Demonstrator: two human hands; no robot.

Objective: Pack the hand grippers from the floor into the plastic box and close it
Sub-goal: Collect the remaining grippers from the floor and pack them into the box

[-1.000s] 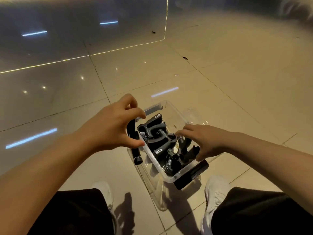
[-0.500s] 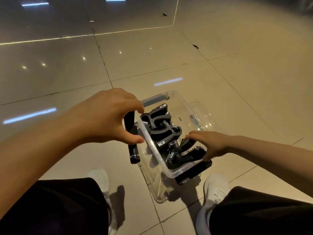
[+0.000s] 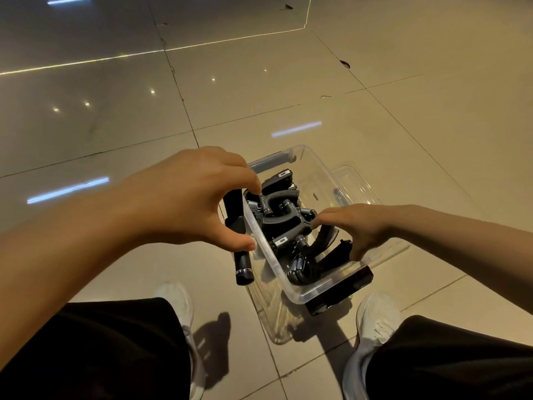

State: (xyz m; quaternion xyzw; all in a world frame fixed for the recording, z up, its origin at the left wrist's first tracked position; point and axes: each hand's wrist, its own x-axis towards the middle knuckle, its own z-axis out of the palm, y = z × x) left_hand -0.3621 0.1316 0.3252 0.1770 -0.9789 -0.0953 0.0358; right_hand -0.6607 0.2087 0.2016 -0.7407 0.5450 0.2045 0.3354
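Hand grippers (image 3: pixel 284 217) inside plastic box (image 3: pixel 291 287)

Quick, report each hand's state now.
Left hand: open, fingers arched over the plastic box rim, gripping nothing.
Right hand: open, fingertips resting on the hand grippers.

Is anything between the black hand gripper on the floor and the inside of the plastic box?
Only the left wall of the plastic box stands between them; the hand gripper lies on the floor beside it. The top is open.
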